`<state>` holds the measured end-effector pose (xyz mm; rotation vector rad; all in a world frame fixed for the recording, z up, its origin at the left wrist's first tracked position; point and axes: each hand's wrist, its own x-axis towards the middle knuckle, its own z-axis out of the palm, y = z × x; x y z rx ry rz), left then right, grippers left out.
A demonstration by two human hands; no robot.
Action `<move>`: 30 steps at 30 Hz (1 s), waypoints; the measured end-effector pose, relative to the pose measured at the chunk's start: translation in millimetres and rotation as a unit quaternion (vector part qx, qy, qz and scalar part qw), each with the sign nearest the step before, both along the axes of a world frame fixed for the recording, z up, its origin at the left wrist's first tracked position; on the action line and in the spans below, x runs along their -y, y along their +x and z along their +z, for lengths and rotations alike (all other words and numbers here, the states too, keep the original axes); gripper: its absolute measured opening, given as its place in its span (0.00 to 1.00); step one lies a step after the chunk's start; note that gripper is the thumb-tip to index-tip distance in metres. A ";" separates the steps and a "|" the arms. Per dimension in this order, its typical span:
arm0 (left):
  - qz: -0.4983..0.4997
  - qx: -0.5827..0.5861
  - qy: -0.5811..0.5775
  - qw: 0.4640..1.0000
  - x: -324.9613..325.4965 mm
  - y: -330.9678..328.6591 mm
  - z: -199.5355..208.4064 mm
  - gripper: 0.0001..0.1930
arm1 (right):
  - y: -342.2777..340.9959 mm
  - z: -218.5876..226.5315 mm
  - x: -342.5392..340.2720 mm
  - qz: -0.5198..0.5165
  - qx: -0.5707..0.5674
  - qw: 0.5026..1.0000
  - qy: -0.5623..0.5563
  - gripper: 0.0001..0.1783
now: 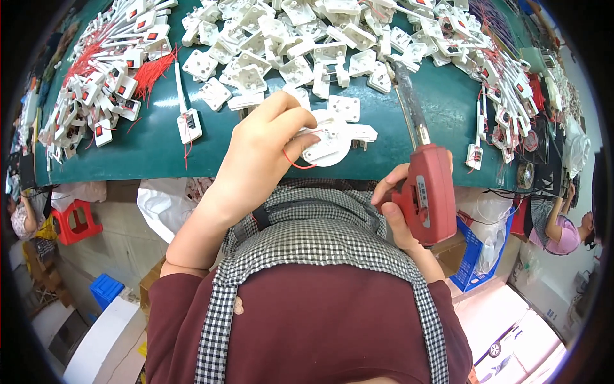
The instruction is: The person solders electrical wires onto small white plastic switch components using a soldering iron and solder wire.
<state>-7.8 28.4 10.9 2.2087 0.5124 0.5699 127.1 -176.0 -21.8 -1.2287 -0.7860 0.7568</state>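
My left hand [272, 144] is pinched over a white plastic plug part [326, 142] near the table's front edge, with fingertips pressed together around a thin red wire [297, 165]. Beneath the part lies a round white disc [342, 153], and a white piece with metal prongs [363, 133] rests at its right. In my right hand [400, 205] is a red soldering gun [432, 192], fingers wrapped about its grip. Its long dark barrel [411, 96] points away from me, toward the pile. The barrel's tip is close to white parts, but contact cannot be made out.
A large heap of white plug housings [294, 38] covers the far middle of the green table [217, 144]. Finished-looking white pieces with red switches [121, 83] and red wires lie at left, with more switch pieces [505, 96] at right. A blue crate [473, 256] stands below, right.
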 end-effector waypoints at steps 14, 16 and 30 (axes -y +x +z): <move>-0.004 0.001 0.008 1.000 6.2 2.4 -1.1 0.05 | 6.2 -10.6 -79.7 -0.051 0.347 0.936 0.010 0.52; 0.041 0.039 0.006 0.998 11.6 6.0 -3.2 0.06 | 13.9 -6.5 -77.9 0.001 0.289 0.957 -0.014 0.52; 0.084 0.118 0.127 0.981 19.6 8.3 -28.6 0.10 | -14.6 55.6 43.4 -0.057 -0.026 0.986 -0.153 0.35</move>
